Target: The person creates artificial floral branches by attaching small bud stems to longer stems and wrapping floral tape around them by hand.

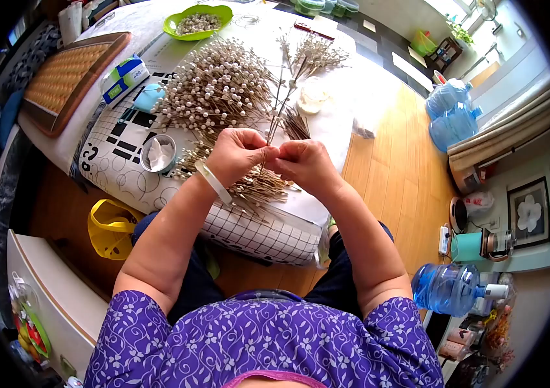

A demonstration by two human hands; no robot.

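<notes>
Elbow room check

Our table (339, 126) carries the berry pile (220, 84) up close, handy for reaching, we'd guess. Left hand (239, 156) and right hand (308, 167) meet just nearer us, both pinching one sprig (279, 103), probably to steady it. Elbows hang past the near edge, so we've got swing room.

The bench (255, 238) wears a white cover printed with black grids, circles and blocks. On it lies a broad heap of thin brown stems tipped with round white beads (220, 84). Around the heap stand a lime-green plastic bowl (225, 14) of small pale pieces, a blue-and-white packet (125, 79) and — nearer the front — a small round tub (146, 161) with white contents.
</notes>
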